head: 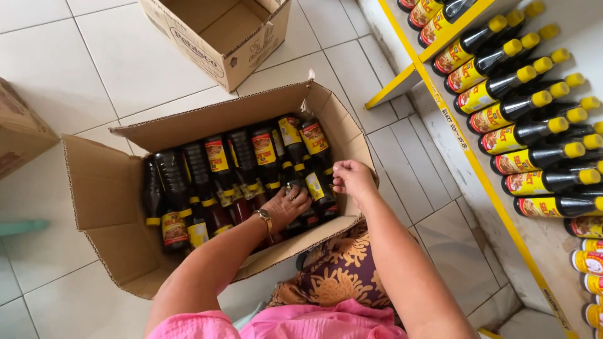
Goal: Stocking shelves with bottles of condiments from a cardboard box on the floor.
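An open cardboard box (107, 194) on the tiled floor holds several dark sauce bottles (217, 166) with yellow caps and red-yellow labels, lying on their sides. My left hand (287, 204), with a watch on the wrist, reaches into the box and closes around a bottle (316, 186) at the right end. My right hand (353, 177) hovers at the box's right edge, fingers curled, holding nothing that I can see. My pink sleeves and patterned skirt fill the bottom of the view.
A white shelf with yellow edging (465, 147) on the right carries rows of the same bottles (521, 135). A second, empty cardboard box (223, 34) stands behind. Another box (19, 129) is at the left edge.
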